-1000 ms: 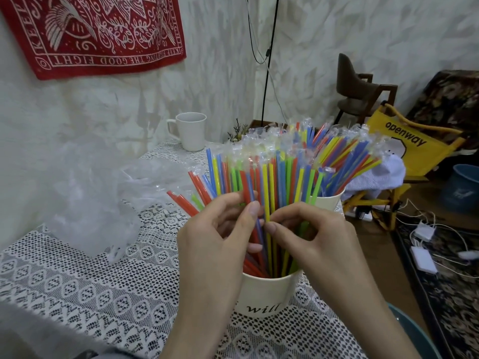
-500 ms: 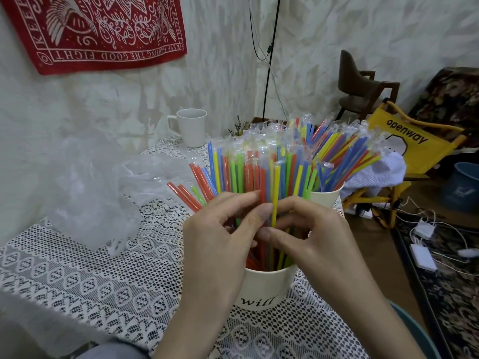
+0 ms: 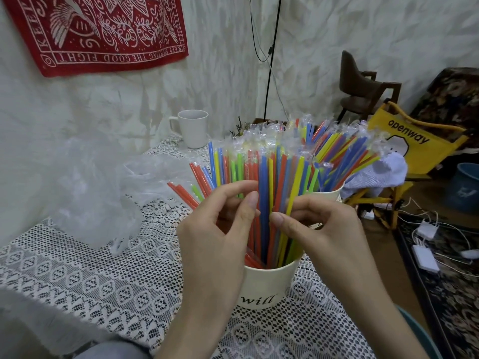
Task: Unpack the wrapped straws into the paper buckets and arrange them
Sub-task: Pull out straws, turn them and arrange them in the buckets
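From my head camera, my left hand (image 3: pixel 220 229) and right hand (image 3: pixel 318 226) each pinch wrapped straws (image 3: pixel 264 177) standing in the near paper bucket (image 3: pixel 264 288), parting them so they fan evenly; the far bucket (image 3: pixel 328 194) behind holds more.

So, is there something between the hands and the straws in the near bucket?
Nothing visible. The left hand and right hand already have their fingertips among the straws standing in the near bucket. The plastic bag lies off to the left, away from both hands.
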